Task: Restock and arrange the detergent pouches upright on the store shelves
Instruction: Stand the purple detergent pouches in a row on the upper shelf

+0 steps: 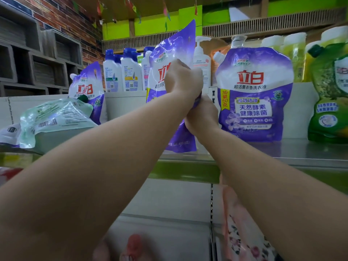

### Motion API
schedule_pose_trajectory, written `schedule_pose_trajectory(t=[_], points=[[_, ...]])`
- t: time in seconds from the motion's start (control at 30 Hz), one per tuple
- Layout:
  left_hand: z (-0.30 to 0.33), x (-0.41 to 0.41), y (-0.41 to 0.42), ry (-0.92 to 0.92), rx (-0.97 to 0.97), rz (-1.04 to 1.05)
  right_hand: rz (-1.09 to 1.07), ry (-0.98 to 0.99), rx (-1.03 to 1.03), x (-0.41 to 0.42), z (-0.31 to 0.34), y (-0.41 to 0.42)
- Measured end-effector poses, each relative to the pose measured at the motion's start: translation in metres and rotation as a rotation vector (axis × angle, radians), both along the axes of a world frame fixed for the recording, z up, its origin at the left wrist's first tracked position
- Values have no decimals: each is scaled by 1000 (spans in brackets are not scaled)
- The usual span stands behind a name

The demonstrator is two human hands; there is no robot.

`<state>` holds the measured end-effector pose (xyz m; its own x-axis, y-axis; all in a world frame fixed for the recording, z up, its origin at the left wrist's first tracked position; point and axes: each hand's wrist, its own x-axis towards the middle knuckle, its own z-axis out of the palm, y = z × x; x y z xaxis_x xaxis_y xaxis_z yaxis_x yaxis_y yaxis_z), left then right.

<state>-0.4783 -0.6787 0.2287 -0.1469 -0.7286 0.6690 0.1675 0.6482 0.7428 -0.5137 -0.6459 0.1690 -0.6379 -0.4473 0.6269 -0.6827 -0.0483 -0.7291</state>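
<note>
Metal shelf under your fingers: one purple pouch upright right of them, green pouch beyond; left, a clear pouch flat, another purple one leaning behind.

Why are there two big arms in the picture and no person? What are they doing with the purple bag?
The camera sits on the person's head and looks forward and down, so you see only their arms. The left hand and the right hand both grip a purple detergent pouch, holding it upright over the metal shelf. Another purple pouch already stands to its right, and a third stands further left. A clear pouch lies flat on the left, and a green pouch stands far right.
</note>
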Motion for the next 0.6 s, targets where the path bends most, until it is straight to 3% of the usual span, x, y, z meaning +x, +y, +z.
schedule_pose_trajectory(t=[0.2,0.4,0.5,0.6], points=[[-13,6,-6,55,-156,18,56,-66,-71,-16,2,1],[-35,13,-43,70,-210,328,148,-255,-195,-46,1,15],[-49,13,-49,64,-52,294,163,-315,-225,-60,1,28],[-60,7,-49,29,287,-42,174,-348,-224,-71,2,43]])
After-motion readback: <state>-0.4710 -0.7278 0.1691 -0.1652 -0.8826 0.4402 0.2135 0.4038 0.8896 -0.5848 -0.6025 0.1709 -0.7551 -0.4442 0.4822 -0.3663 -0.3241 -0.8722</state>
